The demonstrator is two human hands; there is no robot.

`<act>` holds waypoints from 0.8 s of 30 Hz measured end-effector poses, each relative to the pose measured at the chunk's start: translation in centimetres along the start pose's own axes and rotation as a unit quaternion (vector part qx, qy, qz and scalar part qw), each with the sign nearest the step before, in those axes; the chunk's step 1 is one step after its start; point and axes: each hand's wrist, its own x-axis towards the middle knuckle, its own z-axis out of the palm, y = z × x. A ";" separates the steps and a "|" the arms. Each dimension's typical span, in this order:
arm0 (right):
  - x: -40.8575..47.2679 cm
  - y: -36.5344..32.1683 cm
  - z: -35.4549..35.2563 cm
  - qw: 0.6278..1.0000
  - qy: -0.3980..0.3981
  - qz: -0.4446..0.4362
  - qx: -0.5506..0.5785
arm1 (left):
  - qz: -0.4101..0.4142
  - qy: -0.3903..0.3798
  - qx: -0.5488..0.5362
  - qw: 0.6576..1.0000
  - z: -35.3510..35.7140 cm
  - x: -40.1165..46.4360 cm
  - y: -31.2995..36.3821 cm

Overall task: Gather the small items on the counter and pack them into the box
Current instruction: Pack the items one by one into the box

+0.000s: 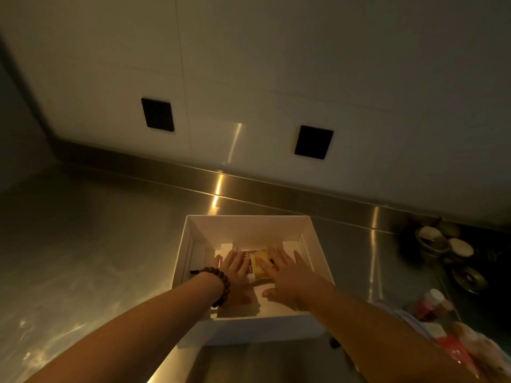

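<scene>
while both hands are down inside the white box [243, 225] at lower centre of the frame, the step looks like settling items flat on its floor. the left hand [235, 268], with a bead bracelet [219, 286] on its wrist, lies flat and spread, gripping nothing, touching a printed packet [249, 258]. the right hand [287, 275] is also spread, fingers resting on a yellow packet [261, 262] at mid box; whether it pinches the packet i cannot tell.

to do this well, i would press the packets down level and slide them toward one wall, so bare floor stays free. a dark thin item [195, 271] lies by the left wall; avoid burying it askew.

more small things sit at right of the frame on the steel counter [83, 244]: small jars [442, 244] and a blurred pink-and-white pile [448, 327] at lower right, so the gathering seems unfinished.
</scene>
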 end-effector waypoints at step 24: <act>-5.7 0.0 -5.1 0.974 0.181 0.005 0.139 | 0.049 0.211 -0.100 0.971 -4.7 -2.7 5.5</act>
